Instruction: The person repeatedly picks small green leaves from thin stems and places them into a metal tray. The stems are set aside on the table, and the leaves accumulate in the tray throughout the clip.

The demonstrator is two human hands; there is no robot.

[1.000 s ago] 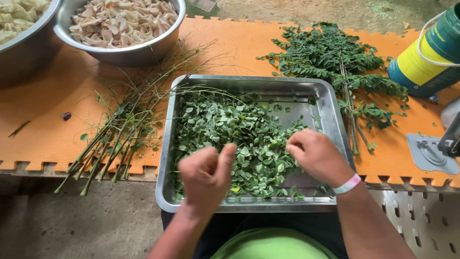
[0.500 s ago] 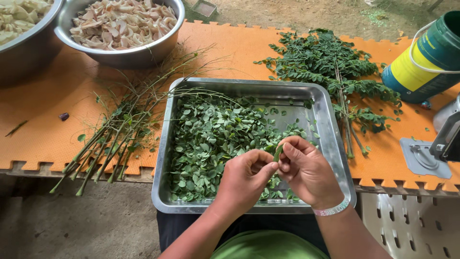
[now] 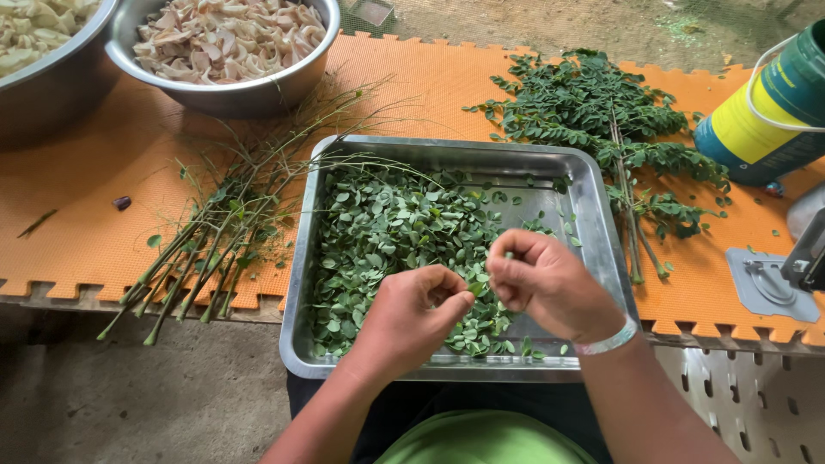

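— Sprig point(image 3: 507, 255) pinched between both hands over the tray point(image 3: 601, 241), lower than a moment ago?
— Yes. Right hand point(image 3: 550, 288) closed on it; left hand point(image 3: 412, 318) pinching beside, above loose leaves point(image 3: 387, 223). Bare stems point(image 3: 206, 249) left of tray.

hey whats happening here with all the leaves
A person's left hand and right hand meet over a steel tray of loose small green leaves, pinching a bit of green stem between the fingertips. Bare stripped stalks lie left of the tray on the orange mat; leafy branches lie to its right.
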